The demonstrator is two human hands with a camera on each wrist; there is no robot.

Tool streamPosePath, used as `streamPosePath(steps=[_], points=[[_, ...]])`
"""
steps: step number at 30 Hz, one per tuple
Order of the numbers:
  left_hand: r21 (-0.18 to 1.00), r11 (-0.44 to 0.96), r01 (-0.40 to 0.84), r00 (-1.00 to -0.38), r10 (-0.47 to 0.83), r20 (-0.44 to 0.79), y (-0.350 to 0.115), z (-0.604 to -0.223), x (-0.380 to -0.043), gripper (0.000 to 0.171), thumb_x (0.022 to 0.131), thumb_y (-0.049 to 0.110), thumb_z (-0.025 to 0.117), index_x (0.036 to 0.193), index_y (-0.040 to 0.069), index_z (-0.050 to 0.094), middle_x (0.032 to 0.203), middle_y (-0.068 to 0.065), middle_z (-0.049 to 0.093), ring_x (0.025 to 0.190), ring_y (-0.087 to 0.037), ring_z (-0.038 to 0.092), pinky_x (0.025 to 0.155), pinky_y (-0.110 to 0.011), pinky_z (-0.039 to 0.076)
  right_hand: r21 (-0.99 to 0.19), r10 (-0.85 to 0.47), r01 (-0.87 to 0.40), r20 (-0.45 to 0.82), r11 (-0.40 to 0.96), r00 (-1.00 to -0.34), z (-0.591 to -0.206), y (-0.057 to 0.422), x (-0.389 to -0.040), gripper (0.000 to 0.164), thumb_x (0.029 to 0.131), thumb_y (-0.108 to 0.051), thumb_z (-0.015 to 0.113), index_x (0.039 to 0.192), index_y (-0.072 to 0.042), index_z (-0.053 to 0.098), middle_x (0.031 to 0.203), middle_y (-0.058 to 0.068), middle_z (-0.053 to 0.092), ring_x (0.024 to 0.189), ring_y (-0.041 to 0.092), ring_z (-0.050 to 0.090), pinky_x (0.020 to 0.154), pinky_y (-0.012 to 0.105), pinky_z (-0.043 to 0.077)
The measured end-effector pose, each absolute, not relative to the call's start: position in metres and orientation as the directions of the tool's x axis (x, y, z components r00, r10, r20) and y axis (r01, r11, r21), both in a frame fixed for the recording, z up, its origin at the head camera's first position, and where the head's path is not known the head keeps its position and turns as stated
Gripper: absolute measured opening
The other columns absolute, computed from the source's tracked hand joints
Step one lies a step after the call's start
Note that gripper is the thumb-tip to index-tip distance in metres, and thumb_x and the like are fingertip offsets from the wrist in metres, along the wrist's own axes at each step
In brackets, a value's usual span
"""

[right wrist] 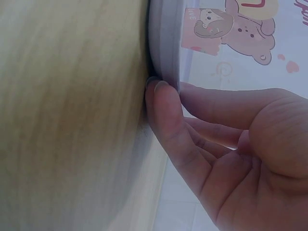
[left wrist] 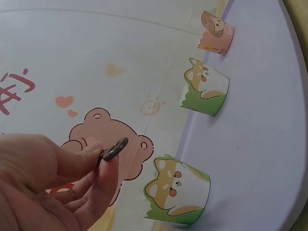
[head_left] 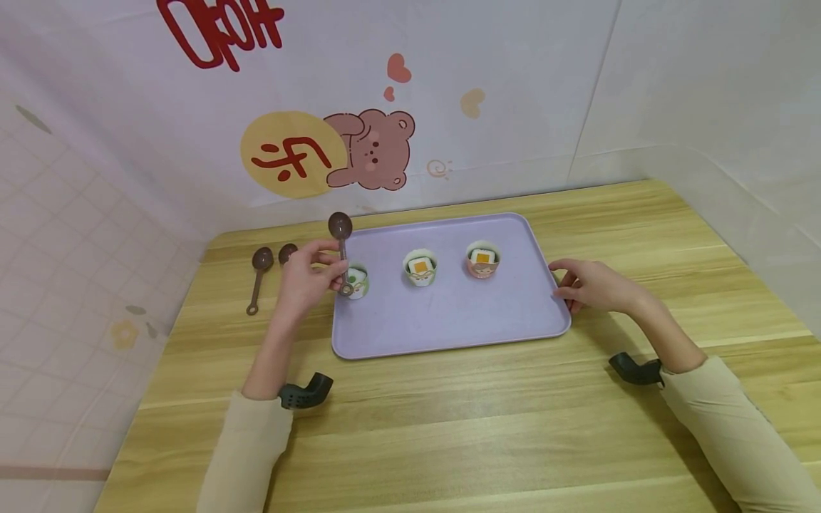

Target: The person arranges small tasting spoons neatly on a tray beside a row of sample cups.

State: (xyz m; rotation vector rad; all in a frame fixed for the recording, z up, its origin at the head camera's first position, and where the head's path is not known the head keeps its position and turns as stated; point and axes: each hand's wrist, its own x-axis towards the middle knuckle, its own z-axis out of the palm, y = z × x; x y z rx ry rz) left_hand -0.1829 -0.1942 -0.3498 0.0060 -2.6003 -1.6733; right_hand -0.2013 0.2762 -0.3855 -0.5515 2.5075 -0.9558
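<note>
My left hand (head_left: 306,276) pinches a brown long-handled spoon (head_left: 341,226) by its handle, bowl up, over the left end of a lilac tray (head_left: 449,324). Behind the ringed handle end, partly hidden, stands a green dog-print paper cup (left wrist: 180,190) with something white and green inside. A second green cup (head_left: 420,276) stands mid-tray and a pink one (head_left: 482,268) to its right, each holding a white square piece with an orange patch. At the tray's right edge, my right hand (head_left: 593,285) grips the rim, fingertips low against its outer side and thumb at the top.
Two more brown spoons lie on the wooden table (head_left: 410,427) left of the tray: one in full view (head_left: 259,274), the other (head_left: 287,253) partly behind my left hand. A white printed backdrop (head_left: 513,43) rises behind the table and at both sides.
</note>
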Motion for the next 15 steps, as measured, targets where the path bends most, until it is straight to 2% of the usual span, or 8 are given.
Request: streamPosePath(steps=[6,15], points=[[0.908,0.417,0.029,-0.998,-0.045,0.053,-0.189,-0.353,-0.183,0.035,0.094,0.003,0.071,0.127,-0.004,0.062,0.098,-0.023,0.067,0.059,-0.009,0.063,0.062,-0.03,0.06,-0.691,-0.488,-0.215,-0.225,0.69,-0.843,-0.387,0.277,-0.202,0.052,0.097,0.001,0.063,0.139,0.019,0.038,0.091,0.016,0.069,0.068,0.023,0.068,0.061,0.034,0.059],[0.898,0.439,0.027,-0.997,-0.051,0.055,-0.181,-0.351,-0.181,0.036,0.093,0.008,0.074,0.128,0.002,0.066,0.096,-0.02,0.069,0.059,-0.009,0.064,0.062,-0.032,0.06,-0.686,-0.492,-0.224,-0.221,0.692,-0.842,-0.386,0.277,-0.202,0.053,0.097,0.001,0.063,0.139,0.019,0.037,0.09,0.015,0.069,0.067,0.023,0.068,0.06,0.034,0.059]])
